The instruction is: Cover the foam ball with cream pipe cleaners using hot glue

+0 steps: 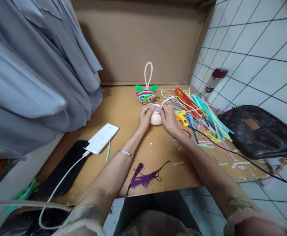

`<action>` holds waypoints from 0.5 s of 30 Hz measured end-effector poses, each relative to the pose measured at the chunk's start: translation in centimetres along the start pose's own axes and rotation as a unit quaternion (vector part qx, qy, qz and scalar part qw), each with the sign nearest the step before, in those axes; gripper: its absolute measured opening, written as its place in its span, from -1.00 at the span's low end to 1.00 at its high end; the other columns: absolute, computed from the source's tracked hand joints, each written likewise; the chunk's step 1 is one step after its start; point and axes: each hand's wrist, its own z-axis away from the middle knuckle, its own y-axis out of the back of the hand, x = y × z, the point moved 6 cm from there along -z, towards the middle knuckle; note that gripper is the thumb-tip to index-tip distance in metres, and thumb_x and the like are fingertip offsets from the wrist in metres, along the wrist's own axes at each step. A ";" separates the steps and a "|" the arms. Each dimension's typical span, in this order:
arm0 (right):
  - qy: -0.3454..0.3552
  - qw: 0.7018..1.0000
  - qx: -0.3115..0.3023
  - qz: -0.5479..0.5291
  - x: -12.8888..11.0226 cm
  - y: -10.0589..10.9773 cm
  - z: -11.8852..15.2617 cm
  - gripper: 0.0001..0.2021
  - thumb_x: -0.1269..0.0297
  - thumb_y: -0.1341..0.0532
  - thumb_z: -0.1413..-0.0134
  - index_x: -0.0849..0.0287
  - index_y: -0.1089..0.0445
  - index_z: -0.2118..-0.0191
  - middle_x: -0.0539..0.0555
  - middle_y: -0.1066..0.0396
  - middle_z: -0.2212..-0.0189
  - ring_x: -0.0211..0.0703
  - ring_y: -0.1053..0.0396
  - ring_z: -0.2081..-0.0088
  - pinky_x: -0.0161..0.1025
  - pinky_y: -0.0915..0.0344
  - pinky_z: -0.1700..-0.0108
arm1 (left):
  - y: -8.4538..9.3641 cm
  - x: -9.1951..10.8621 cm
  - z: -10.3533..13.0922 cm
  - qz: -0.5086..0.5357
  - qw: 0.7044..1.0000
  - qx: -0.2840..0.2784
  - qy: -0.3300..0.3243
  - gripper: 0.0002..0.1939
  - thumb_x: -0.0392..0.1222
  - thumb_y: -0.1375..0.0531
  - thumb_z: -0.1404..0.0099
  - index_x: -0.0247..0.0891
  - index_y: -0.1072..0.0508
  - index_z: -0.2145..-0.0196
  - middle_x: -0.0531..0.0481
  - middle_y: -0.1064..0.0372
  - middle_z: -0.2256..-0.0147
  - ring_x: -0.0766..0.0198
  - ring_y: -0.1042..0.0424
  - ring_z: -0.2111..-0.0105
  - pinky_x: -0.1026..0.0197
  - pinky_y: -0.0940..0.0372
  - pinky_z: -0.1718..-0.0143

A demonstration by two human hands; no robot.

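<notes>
Single head view, worn above desk [124, 105], facing forward and down; hands [145, 116] mid-distance, near centre.

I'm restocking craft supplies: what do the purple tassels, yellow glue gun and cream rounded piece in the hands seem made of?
Purple tassels: probably silky thread, from the fine loose strands.
Yellow glue gun: likely hard, smooth plastic, from its even colour and moulded shape.
Cream rounded piece: matte, perhaps fuzzy chenille from its soft-looking surface; too small to be sure.
</notes>
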 end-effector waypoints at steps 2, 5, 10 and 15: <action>-0.004 1.000 -0.002 -0.002 0.0 0.0 0.0 -0.85 0.28 -0.07 -0.31 0.01 -0.15 0.34 0.11 -0.32 0.30 0.02 -0.28 0.19 -0.08 -0.30 0.07 | -0.1 -0.1 0.0 -0.004 1.000 0.011 0.009 -0.69 0.11 -0.40 -0.22 -0.19 -0.68 0.27 -0.14 -0.59 0.05 0.07 -0.54 -0.09 -0.03 -0.35 -0.28; -0.009 1.000 -0.003 -0.004 0.1 0.1 0.0 -0.85 0.28 -0.07 -0.30 0.01 -0.15 0.35 0.12 -0.32 0.29 0.03 -0.29 0.19 -0.07 -0.30 0.08 | -0.2 -0.1 0.1 -0.009 1.000 0.022 0.018 -0.75 0.02 -0.42 -0.20 -0.20 -0.67 0.29 -0.13 -0.59 0.06 0.08 -0.54 -0.08 -0.02 -0.34 -0.28; -0.006 1.000 0.001 -0.008 0.3 0.0 0.0 -0.87 0.28 -0.07 -0.29 0.00 -0.15 0.33 0.11 -0.31 0.29 0.02 -0.29 0.19 -0.09 -0.29 0.08 | -0.3 0.0 0.0 -0.021 0.999 0.023 0.020 -0.79 -0.02 -0.41 -0.18 -0.19 -0.66 0.31 -0.10 -0.59 0.08 0.09 -0.55 -0.04 -0.01 -0.35 -0.26; -0.011 1.000 -0.001 0.002 0.3 0.0 0.0 -0.86 0.29 -0.07 -0.28 0.00 -0.13 0.34 0.10 -0.30 0.30 0.02 -0.28 0.20 -0.09 -0.28 0.09 | -0.3 0.0 0.1 -0.013 0.999 0.021 0.022 -0.75 0.00 -0.41 -0.15 -0.21 -0.63 0.29 -0.10 -0.59 0.11 0.09 -0.56 0.00 0.04 -0.40 -0.17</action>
